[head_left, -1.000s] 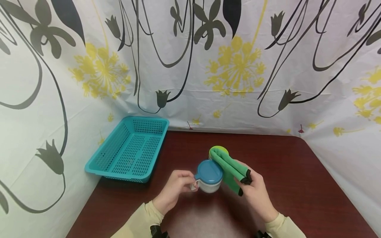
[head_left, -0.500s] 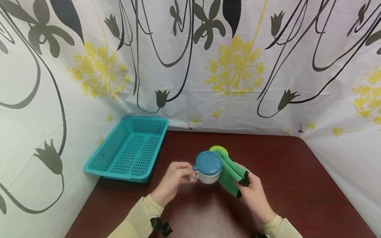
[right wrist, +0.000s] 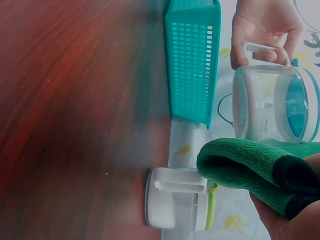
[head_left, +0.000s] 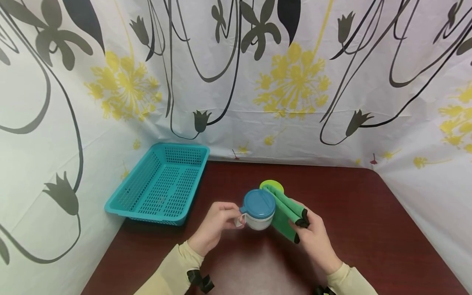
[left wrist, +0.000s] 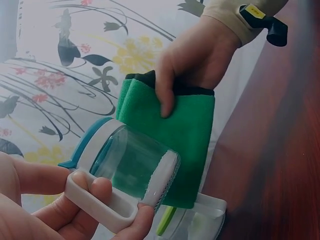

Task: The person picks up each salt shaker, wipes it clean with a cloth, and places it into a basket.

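My left hand (head_left: 215, 229) grips the white handle (left wrist: 95, 202) of a clear seasoning jar (left wrist: 132, 160) with a blue lid (head_left: 259, 203). Off the table, the jar is tilted in the air; white shows at its bottom end. In my right hand (head_left: 316, 239) is a folded green cloth (left wrist: 165, 135) with black edging, pinched near that edging. The cloth lies against the jar's side, or very near it. Behind them a second clear jar (right wrist: 175, 200) with a white handle and lime-green lid (head_left: 273, 186) stands on the table, partly hidden by the cloth in the head view.
A turquoise perforated basket (head_left: 144, 213) stands at the table's back left. The dark red-brown table (head_left: 354, 205) reaches to a white floral curtain (head_left: 228, 94) behind and at both sides.
The blue-lidded jar and left hand rose in the head view, then dropped back slightly. The cloth in the right hand shifted only a little. Both hands kept their holds.
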The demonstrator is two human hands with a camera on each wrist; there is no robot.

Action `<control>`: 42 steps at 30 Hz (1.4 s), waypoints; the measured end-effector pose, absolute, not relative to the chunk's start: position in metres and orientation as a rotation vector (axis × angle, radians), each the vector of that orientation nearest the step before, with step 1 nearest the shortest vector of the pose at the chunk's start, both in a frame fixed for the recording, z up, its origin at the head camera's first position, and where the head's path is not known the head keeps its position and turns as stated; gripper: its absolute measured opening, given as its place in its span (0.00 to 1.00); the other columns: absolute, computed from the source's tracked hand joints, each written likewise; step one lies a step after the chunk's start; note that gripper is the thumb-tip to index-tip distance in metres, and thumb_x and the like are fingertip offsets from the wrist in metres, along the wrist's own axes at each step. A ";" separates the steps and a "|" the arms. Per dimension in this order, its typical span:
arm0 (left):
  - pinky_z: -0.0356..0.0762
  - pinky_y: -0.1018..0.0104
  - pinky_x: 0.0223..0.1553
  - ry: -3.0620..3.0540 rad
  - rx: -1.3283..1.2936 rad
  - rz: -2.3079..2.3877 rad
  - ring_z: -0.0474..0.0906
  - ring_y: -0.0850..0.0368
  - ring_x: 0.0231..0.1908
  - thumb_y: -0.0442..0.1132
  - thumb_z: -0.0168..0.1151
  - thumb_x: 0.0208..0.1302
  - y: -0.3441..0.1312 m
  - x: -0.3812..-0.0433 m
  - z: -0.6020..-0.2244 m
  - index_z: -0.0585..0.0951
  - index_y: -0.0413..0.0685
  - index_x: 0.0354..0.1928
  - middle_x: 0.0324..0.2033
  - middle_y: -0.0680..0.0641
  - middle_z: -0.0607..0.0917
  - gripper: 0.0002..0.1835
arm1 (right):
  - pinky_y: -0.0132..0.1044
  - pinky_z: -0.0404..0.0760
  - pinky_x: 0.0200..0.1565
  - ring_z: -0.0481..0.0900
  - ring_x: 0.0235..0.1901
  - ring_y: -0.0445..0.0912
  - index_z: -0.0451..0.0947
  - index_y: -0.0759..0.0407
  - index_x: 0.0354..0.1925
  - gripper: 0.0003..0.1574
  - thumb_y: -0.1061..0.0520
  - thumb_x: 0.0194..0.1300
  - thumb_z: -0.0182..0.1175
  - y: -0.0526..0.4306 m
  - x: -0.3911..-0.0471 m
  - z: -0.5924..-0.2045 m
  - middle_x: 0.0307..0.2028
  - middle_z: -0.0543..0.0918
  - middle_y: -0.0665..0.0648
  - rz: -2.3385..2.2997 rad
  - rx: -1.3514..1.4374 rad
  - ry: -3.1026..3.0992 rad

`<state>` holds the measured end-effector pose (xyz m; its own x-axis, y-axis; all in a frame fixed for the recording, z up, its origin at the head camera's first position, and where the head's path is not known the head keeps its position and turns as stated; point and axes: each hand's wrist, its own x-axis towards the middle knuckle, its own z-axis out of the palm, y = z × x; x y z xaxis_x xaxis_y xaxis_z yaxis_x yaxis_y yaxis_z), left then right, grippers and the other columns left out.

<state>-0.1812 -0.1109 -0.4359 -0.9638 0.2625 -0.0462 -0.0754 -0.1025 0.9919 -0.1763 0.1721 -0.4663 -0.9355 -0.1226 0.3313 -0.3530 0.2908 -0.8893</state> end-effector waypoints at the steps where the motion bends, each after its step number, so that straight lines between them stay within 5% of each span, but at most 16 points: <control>1: 0.83 0.50 0.45 1.933 0.203 2.165 0.82 0.43 0.33 0.34 0.60 0.64 -0.111 -0.181 -0.436 0.81 0.28 0.31 0.27 0.39 0.82 0.11 | 0.31 0.78 0.54 0.78 0.58 0.42 0.75 0.42 0.66 0.34 0.66 0.66 0.64 0.172 -0.176 -0.465 0.61 0.80 0.48 1.701 0.448 -2.358; 18: 0.84 0.54 0.41 1.901 0.186 2.157 0.81 0.48 0.30 0.32 0.61 0.61 -0.108 -0.179 -0.441 0.81 0.26 0.32 0.26 0.39 0.82 0.11 | 0.34 0.78 0.56 0.77 0.61 0.44 0.74 0.45 0.68 0.34 0.68 0.68 0.61 0.173 -0.191 -0.403 0.62 0.79 0.51 1.639 0.601 -2.200; 42: 0.84 0.53 0.41 1.883 0.217 2.145 0.81 0.48 0.29 0.31 0.61 0.60 -0.113 -0.177 -0.444 0.81 0.27 0.30 0.25 0.41 0.82 0.09 | 0.42 0.82 0.52 0.81 0.55 0.48 0.75 0.61 0.64 0.28 0.66 0.67 0.63 0.188 -0.235 -0.472 0.57 0.82 0.58 2.046 0.808 -2.360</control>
<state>-0.1769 -0.1134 -0.4441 -0.9501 0.3039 -0.0698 -0.1086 -0.1125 0.9877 -0.2353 0.1880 -0.4715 -0.8713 -0.4193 0.2550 -0.3120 0.0721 -0.9474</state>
